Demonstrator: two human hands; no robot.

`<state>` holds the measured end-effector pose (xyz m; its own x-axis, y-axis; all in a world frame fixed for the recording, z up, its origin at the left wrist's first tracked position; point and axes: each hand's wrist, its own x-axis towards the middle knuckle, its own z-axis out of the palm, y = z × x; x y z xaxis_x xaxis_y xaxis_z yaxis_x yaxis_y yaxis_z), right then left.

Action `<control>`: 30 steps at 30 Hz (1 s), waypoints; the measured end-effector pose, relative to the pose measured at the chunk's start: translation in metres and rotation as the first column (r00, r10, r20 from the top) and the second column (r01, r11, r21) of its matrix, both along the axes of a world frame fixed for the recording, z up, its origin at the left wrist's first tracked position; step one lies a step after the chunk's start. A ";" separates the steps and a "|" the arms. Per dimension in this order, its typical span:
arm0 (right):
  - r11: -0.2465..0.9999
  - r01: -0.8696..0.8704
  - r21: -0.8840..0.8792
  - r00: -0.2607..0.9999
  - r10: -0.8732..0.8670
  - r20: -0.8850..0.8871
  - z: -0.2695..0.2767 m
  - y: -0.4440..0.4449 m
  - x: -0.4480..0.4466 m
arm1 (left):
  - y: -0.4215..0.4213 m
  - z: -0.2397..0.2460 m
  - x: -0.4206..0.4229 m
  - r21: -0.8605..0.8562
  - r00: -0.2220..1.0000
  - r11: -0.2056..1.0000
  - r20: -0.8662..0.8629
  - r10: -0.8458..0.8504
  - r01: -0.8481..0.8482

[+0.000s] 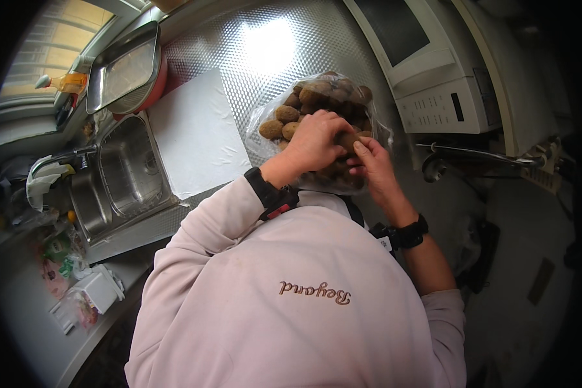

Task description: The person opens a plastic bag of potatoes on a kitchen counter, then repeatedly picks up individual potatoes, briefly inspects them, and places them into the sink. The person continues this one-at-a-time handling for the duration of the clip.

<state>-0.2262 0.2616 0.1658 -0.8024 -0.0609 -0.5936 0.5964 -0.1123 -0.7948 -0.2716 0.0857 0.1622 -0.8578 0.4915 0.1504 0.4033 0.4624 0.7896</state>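
A clear plastic bag (pixel 258 115) full of brown, oval kiwifruit (pixel 287 114) lies open on the metal counter, close against my body. Over its middle, both hands meet at one brown kiwifruit (pixel 348 141). My left hand (pixel 317 138) curls around it from the left, back of the hand upward. From the right, my right hand (pixel 374 165) pinches the same fruit, thumb on top. Part of that fruit is hidden by my fingers. More kiwifruit lie beneath and around both hands inside the bag.
Left of the bag lies a white board or sheet (pixel 199 131), beside a steel sink (pixel 131 167) with a faucet (pixel 83 156). A metal tray (pixel 126 68) rests over a red basin (pixel 157 89). A white microwave (pixel 431 106) stands at right, near a metal rail (pixel 480 151).
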 end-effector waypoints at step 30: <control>0.904 -0.254 0.344 0.851 0.378 -0.365 0.000 -0.016 -0.018 | -0.024 -0.008 0.020 0.348 0.884 0.889 0.453 0.118 -0.297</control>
